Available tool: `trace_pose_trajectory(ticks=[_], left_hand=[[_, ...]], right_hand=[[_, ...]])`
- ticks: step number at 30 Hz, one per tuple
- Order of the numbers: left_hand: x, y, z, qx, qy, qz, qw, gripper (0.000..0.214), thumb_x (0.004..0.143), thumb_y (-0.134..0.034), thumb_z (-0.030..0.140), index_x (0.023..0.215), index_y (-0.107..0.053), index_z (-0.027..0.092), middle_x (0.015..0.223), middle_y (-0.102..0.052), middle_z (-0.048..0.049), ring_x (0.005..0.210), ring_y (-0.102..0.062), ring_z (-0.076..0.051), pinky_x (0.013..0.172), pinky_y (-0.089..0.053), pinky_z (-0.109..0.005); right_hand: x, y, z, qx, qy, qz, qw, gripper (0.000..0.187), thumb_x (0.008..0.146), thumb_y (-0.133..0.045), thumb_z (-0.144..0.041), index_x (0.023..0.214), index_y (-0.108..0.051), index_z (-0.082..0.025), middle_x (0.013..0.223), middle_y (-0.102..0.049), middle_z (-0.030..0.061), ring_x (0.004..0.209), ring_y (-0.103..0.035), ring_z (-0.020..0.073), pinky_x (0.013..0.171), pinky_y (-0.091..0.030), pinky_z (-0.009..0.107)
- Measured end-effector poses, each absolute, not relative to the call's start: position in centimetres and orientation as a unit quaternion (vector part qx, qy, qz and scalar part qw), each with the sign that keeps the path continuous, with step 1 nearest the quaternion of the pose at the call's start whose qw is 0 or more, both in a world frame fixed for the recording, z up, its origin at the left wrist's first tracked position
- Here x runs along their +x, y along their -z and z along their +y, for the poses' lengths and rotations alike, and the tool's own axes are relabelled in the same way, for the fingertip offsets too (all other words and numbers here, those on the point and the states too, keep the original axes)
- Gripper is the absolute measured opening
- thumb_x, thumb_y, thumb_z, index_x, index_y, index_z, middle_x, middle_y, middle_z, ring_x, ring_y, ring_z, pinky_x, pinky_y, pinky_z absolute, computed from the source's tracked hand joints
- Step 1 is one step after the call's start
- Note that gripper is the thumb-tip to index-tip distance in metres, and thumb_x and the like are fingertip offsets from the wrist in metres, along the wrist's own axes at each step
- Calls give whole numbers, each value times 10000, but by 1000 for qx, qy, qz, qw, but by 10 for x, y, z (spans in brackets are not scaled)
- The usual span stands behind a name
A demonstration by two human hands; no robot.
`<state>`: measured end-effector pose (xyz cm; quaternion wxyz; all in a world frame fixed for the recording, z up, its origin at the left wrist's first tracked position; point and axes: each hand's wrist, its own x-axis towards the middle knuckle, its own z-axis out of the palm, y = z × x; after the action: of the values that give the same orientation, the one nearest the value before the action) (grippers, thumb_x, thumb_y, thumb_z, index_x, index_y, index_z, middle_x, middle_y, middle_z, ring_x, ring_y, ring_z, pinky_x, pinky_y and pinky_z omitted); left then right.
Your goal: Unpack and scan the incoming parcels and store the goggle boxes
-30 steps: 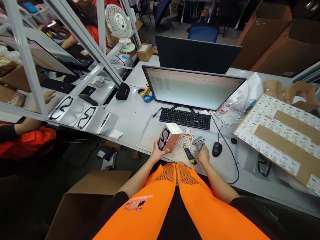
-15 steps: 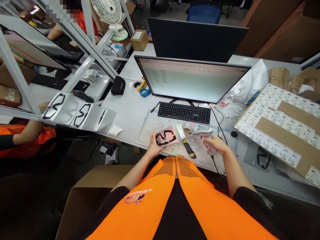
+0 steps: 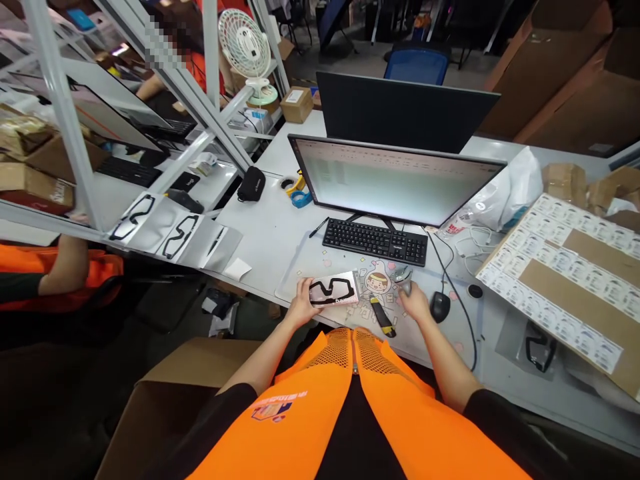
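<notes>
My left hand [image 3: 302,304] grips the left end of a flat clear packet [image 3: 345,300] with a black angular frame shape on a white card. It is held just above the desk's front part. My right hand [image 3: 413,301] is closed around a handheld barcode scanner [image 3: 403,275], whose grip is mostly hidden by the fingers. The scanner's head points away from me, a short way right of the packet. Between both hands a black and yellow utility knife [image 3: 383,316] lies on the patterned desk mat [image 3: 295,267].
A keyboard [image 3: 375,243] and lit monitor [image 3: 395,180] stand behind the hands. The mouse [image 3: 440,307] and a cable are at right, near a cardboard sheet covered with labels [image 3: 560,287]. An open carton [image 3: 200,363] stands below left. Another person's arm [image 3: 65,267] is at far left.
The scanner has turned and moved left, away from the mouse, which now shows. The packet has tilted, and its white label no longer faces me. The whole view has shifted.
</notes>
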<state>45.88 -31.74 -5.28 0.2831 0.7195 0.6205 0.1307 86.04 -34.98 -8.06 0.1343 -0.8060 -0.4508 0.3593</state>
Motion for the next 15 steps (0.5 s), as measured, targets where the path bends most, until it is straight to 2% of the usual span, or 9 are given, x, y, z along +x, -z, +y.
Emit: trace_pose_trajectory(ticks=[2, 5, 10, 15], left_hand=[[451, 53, -310, 712, -85, 641, 273, 994, 704, -877, 191, 1569, -391, 237, 1679, -328, -200, 1439, -588, -404, 1082, -593, -485], [444, 56, -300, 702, -19, 660, 266, 1030, 684, -878, 177, 1582, -374, 204, 1685, -314, -229, 1396, -625, -430, 1065, -593, -481], [448, 67, -296, 688, 49, 679, 251, 1073, 707, -878, 202, 1613, -305, 192, 1734, -245, -240, 1362, -657, -426, 1112, -567, -483], [451, 73, -297, 689, 59, 685, 230, 1060, 737, -867, 214, 1624, -287, 200, 1752, -193, -262, 1262, -721, -420, 1098, -574, -483]], right_hand=[[847, 99, -354, -833, -325, -432, 114, 624, 1025, -517, -304, 1597, -466, -58, 1385, -690, 247, 1267, -679, 351, 1037, -513, 393], [831, 118, -363, -846, -292, -432, 116, 735, 1006, -508, -269, 1678, -334, -27, 1483, -613, 270, 1387, -596, 377, 1146, -457, 417], [835, 132, -359, -859, -274, -410, 140, 788, 974, -541, -308, 1669, -333, 1, 1486, -596, 297, 1377, -571, 425, 1170, -429, 492], [862, 119, -312, -852, -186, -444, 206, 685, 983, -501, -278, 1608, -434, -5, 1577, -518, 303, 1459, -468, 410, 1210, -377, 511]])
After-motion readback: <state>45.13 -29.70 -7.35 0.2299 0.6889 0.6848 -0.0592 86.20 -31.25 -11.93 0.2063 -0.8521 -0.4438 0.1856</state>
